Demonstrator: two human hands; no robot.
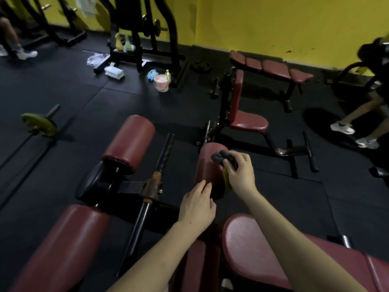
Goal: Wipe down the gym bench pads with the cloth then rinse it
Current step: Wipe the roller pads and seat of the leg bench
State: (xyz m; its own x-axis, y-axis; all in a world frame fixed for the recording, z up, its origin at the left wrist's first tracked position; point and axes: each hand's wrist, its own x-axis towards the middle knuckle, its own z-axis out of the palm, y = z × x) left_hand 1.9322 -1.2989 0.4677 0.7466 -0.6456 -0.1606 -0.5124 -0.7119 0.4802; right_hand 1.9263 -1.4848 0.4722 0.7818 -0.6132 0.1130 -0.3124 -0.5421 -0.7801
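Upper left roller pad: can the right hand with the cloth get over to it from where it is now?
Probably yes. The right hand grips the cloth on the right roller pad; only the black centre bar stands between it and the upper left roller pad, low enough to pass over. Some leaning may be needed.

— Where does the cloth (223,157) sit?
— Under the right hand's (240,173) fingers (230,165), on top of a roller pad (207,165).
— And the left hand (196,207)?
— Its fingertips (203,184) touch that pad's near side. A second roller pad (130,142) lies well left of them, a bucket (161,82) far beyond.
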